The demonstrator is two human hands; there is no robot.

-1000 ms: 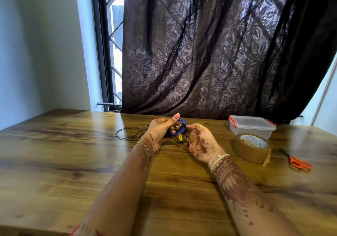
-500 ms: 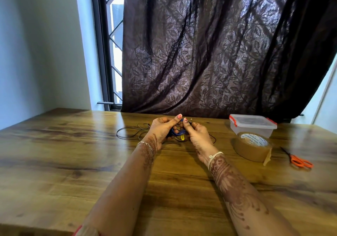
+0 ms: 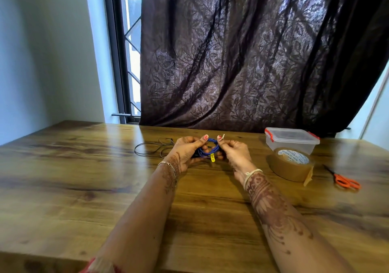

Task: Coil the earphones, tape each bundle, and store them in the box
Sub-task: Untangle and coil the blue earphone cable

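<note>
Blue earphones (image 3: 207,151): coiled, pinched between left hand (image 3: 186,152) fingers and right hand (image 3: 235,153) fingers above worktop (image 3: 84,188); plug protrudes beyond right fingertips.

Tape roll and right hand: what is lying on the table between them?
Nothing: in the head view, only bare wooden table separates the right hand from the tape roll.

Two hands (image 3: 187,152) (image 3: 235,154), two earphones (image 3: 207,151) (image 3: 153,148), one box (image 3: 291,139), one tape roll (image 3: 289,165), one pair of scissors (image 3: 345,181)
</note>
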